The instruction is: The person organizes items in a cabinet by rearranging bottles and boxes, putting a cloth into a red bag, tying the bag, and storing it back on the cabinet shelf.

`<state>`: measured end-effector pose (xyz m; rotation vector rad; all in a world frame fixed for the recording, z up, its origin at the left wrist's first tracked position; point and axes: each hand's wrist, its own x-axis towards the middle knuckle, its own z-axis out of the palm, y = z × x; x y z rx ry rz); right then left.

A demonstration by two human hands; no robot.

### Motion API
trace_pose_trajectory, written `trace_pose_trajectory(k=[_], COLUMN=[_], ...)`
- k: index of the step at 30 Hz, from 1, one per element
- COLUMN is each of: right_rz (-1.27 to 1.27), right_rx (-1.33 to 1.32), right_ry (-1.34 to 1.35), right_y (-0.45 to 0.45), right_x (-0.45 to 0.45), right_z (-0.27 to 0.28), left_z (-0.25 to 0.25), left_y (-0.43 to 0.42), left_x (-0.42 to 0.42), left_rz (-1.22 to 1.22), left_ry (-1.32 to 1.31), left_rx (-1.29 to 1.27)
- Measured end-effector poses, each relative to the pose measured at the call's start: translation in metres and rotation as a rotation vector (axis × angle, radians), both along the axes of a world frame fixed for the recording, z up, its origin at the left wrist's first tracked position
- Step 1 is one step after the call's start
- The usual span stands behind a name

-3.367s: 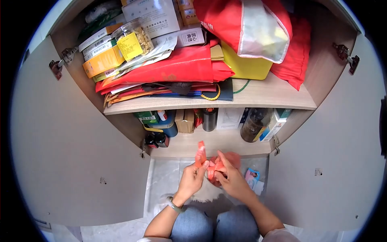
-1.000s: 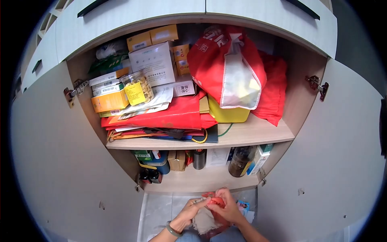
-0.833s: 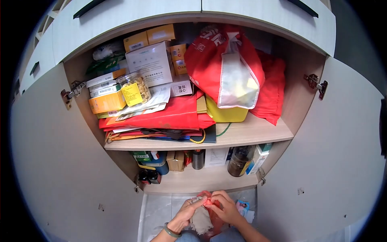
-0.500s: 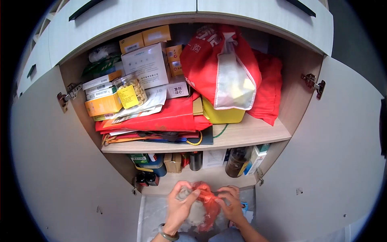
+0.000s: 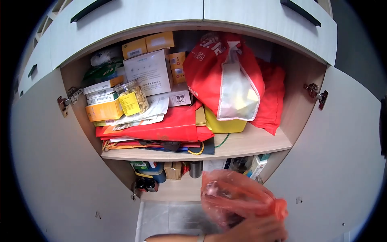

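A translucent red plastic bag (image 5: pixel 231 193) hangs in front of the lower shelf, puffed out, with something inside that I cannot make out. Its bunched end (image 5: pixel 279 209) points to the right. My left hand (image 5: pixel 258 230), with a bangle on the wrist, reaches across from the left at the bottom edge. Closed and slightly blurred, it grips the bag near that bunched end. My right hand is out of sight.
Both cabinet doors (image 5: pixel 56 161) stand open. On the upper shelf (image 5: pixel 250 141) lie boxes, a jar with a yellow label (image 5: pixel 133 101), red folded bags and a stuffed red bag (image 5: pixel 225 72). Bottles, a carton (image 5: pixel 173 170) and a grey cylinder (image 5: pixel 196 169) stand on the lower shelf.
The red bag has gone from a small bundle between both hands to a larger puffed shape, higher and to the right. My left hand has swung right; my right hand has left the view.
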<state>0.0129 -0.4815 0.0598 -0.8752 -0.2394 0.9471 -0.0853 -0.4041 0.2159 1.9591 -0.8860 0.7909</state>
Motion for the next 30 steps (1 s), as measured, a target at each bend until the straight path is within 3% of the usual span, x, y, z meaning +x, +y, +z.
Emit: trace_pose_trajectory(k=[1,6,10,11,14,16,19,21,25,29,30], right_rz=[-0.03,-0.155,-0.255,-0.291,-0.392,-0.469,-0.578,-0.607,-0.468,-0.365,-0.641], right_rx=[0.002,0.017,0.058,0.074,0.129,0.187,0.305,0.397,0.551,0.587,0.599], right_ry=[-0.014,-0.073,-0.126,-0.151,-0.227,-0.303,-0.446,-0.536,-0.666,-0.797,-0.731], right_y=[-0.002,0.001,0.006,0.006,0.014,0.02,0.04,0.059,0.101,0.109,0.108], right_x=[0.003,0.015,0.029,0.035,0.057,0.078,0.125,0.168,0.283,0.338,0.265], right_z=[0.003,0.016,0.032,0.04,0.07,0.1,0.165,0.217,0.33,0.356,0.35], left_z=[-0.008,-0.013,-0.018,-0.008,-0.055,-0.092,-0.081,-0.087,-0.093,-0.096,-0.096], left_y=[-0.007,-0.006,0.003,-0.002,-0.006,-0.007,0.0,0.005,0.012,0.013,0.014], left_x=[-0.011,-0.023,-0.034,-0.04,-0.046,-0.037,-0.031,-0.032,-0.028,-0.023,-0.021], left_rz=[0.073,0.146,0.243,0.198,0.192,0.355,0.515,0.509,0.491,0.479,0.473], left_ry=[0.013,-0.189,-0.064,0.609,1.078,0.254,0.109,0.165,0.137,0.139,0.142], left_rx=[0.107,0.161,0.103,-0.293,-0.588,-0.221,-0.148,-0.106,-0.049,-0.068,-0.068])
